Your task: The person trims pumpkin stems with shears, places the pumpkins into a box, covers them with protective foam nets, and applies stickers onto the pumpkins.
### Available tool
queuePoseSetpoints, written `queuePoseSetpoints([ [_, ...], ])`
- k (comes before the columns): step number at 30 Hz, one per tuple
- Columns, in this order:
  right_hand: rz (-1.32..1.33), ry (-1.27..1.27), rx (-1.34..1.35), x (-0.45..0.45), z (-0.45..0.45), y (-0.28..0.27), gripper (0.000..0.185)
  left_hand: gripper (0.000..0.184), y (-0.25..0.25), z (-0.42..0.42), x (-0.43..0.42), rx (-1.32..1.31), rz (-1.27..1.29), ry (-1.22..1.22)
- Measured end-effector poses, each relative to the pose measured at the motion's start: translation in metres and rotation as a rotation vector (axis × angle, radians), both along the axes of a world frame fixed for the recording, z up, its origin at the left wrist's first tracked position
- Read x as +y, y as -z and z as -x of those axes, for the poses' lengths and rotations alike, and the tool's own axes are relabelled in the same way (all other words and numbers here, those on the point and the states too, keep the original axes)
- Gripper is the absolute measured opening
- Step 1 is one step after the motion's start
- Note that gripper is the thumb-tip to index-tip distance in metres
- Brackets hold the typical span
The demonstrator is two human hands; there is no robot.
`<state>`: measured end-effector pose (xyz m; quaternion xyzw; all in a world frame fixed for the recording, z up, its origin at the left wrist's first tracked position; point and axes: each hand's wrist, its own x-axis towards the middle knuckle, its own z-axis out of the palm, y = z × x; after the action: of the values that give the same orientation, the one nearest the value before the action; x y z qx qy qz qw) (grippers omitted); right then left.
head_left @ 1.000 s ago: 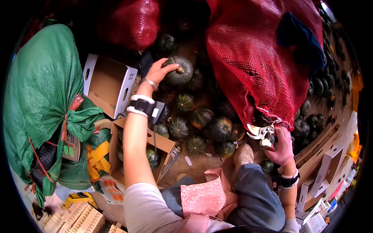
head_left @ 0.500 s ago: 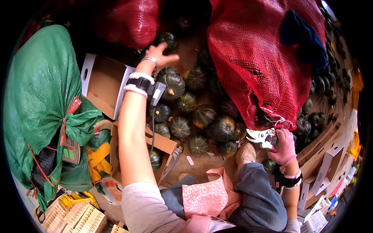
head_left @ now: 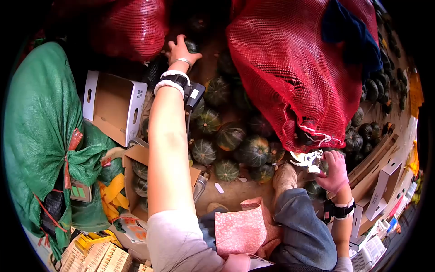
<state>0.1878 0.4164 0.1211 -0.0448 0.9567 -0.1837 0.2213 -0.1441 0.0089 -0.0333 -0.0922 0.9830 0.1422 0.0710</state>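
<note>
My left hand (head_left: 181,55) reaches far forward with its fingers spread around a small dark green squash (head_left: 191,46). Whether the fingertips touch it I cannot tell. In my gloved right hand (head_left: 334,171) is a pair of pruning shears (head_left: 308,159), blades pointing left. They are just below the gathered mouth of a red mesh sack (head_left: 290,77). Between my two arms, many striped green squashes (head_left: 231,136) lie heaped on the floor.
An open cardboard box (head_left: 111,109) stands left of my forearm, beside a tied green sack (head_left: 45,118). Another red mesh sack (head_left: 131,31) is at the far left. A dark blue cloth (head_left: 351,38) drapes over the large red sack. Flattened cartons (head_left: 383,192) lean at right.
My left hand has moved farther forward, closer over the small squash. The view has shifted slightly. My right hand keeps the shears by the sack's mouth.
</note>
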Motion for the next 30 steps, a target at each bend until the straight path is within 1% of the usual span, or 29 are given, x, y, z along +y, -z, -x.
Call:
queuePoseSetpoints([
  [2, 0.028, -0.028, 0.001, -0.007, 0.006, 0.003, 0.052, 0.09, -0.006, -0.01, 0.002, -0.002, -0.101, -0.02],
  [3, 0.042, -0.041, 0.002, -0.011, 0.009, 0.004, 0.053, 0.088, -0.014, -0.016, 0.002, 0.128, -0.243, -0.002],
  [4, 0.058, -0.058, 0.008, -0.016, 0.011, 0.005, 0.054, 0.082, -0.023, -0.02, 0.001, 0.22, -0.52, -0.003],
  [5, 0.075, -0.076, 0.015, -0.02, 0.013, 0.005, 0.055, 0.078, -0.03, -0.029, 0.002, 0.105, -0.939, -0.101],
  [6, 0.093, -0.098, 0.023, -0.024, 0.014, 0.006, 0.056, 0.074, -0.057, -0.043, 0.007, -0.02, -1.352, -0.207],
  [8, 0.124, -0.126, 0.039, -0.033, 0.011, 0.01, 0.057, 0.073, -0.082, -0.06, -0.008, -0.517, -1.883, -0.12],
  [9, 0.14, -0.137, 0.06, -0.038, 0.008, 0.014, 0.057, 0.073, -0.098, -0.077, -0.005, -0.578, -1.997, -0.149],
  [10, 0.162, -0.154, 0.085, -0.044, 0.006, 0.019, 0.057, 0.079, -0.108, -0.091, -0.012, -0.696, -2.055, -0.058],
  [12, 0.201, -0.149, 0.111, -0.054, -0.004, 0.029, 0.058, 0.085, -0.127, -0.121, -0.026, -0.893, -2.169, 0.095],
  [13, 0.217, -0.146, 0.104, -0.056, -0.011, 0.031, 0.058, 0.091, -0.149, -0.15, -0.023, -0.71, -2.053, 0.023],
  [14, 0.227, -0.142, 0.104, -0.056, -0.018, 0.028, 0.058, 0.094, -0.163, -0.176, -0.027, -0.681, -2.045, 0.031],
  [16, 0.286, -0.152, 0.189, -0.054, -0.032, 0.006, 0.056, 0.095, -0.195, -0.234, -0.05, -0.686, -2.077, 0.006],
  [18, 0.346, -0.142, 0.278, -0.04, -0.041, -0.007, 0.054, 0.092, -0.225, -0.301, -0.091, -0.523, -1.884, -0.032],
  [19, 0.285, -0.102, 0.315, -0.029, -0.051, -0.019, 0.051, 0.085, -0.241, -0.33, -0.113, -0.526, -1.852, -0.108],
  [20, 0.357, -0.052, 0.338, -0.023, -0.059, -0.035, 0.049, 0.08, -0.256, -0.368, -0.136, -0.533, -1.816, -0.188],
  [21, 0.361, -0.01, 0.436, -0.017, -0.069, -0.048, 0.048, 0.078, -0.262, -0.404, -0.154, -0.378, -1.714, -0.256],
  [22, 0.382, 0.079, 0.375, -0.001, -0.082, -0.058, 0.049, 0.076, -0.263, -0.436, -0.167, -0.243, -1.607, -0.317],
  [24, 0.744, 0.317, 0.299, 0.024, -0.111, -0.066, 0.053, 0.074, -0.227, -0.486, -0.199, -0.043, -1.189, -0.623],
  [25, 0.752, 0.399, 0.304, 0.034, -0.126, -0.079, 0.054, 0.074, -0.192, -0.503, -0.215, 0.05, -0.853, -0.511],
  [26, 0.762, 0.476, 0.313, 0.043, -0.137, -0.088, 0.056, 0.078, -0.187, -0.515, -0.204, 0.078, -0.623, -0.505],
  [27, 0.944, 0.434, 0.377, 0.053, -0.146, -0.088, 0.054, 0.082, -0.19, -0.518, -0.182, 0.091, -0.708, -0.544],
  [28, 0.994, 0.457, 0.4, 0.046, -0.156, -0.109, 0.052, 0.082, -0.151, -0.52, -0.19, 0.157, -0.533, -0.446],
  [29, 1.015, 0.506, 0.427, 0.04, -0.168, -0.129, 0.054, 0.082, -0.157, -0.518, -0.169, 0.193, -0.372, -0.357],
  [30, 1.039, 0.548, 0.458, 0.036, -0.182, -0.143, 0.055, 0.086, -0.148, -0.518, -0.156, 0.105, -0.3, -0.428],
])
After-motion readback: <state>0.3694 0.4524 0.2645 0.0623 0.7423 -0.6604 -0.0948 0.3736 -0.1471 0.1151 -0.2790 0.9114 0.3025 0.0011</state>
